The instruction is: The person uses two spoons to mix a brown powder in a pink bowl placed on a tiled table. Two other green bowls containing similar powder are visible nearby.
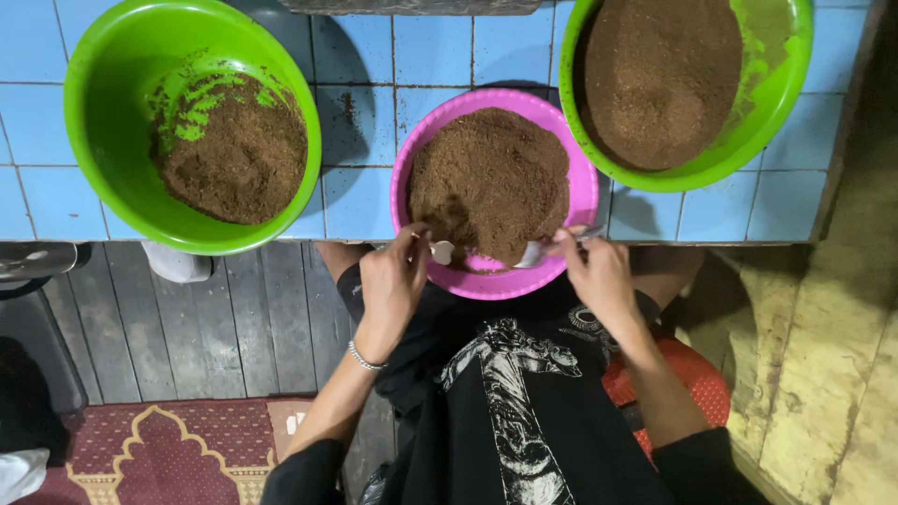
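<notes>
The left hand (391,281) and right hand (599,273) are each closing fingers on a spoon at the near rim of the pink bowl (586,192). The left spoon (440,249) is pointing right, the right spoon (535,252) left, both lying crosswise toward the brown powder (491,178). Two green bowls (103,103) are flanking the pink bowl on the blue tiled table (430,47).

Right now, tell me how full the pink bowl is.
Full: the pink bowl holds a brown powder heap mounded to its rim, covering nearly all the inside.

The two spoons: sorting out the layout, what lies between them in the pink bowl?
In the head view, brown powder and a strip of bare pink bowl lie between the left spoon and right spoon.
</notes>
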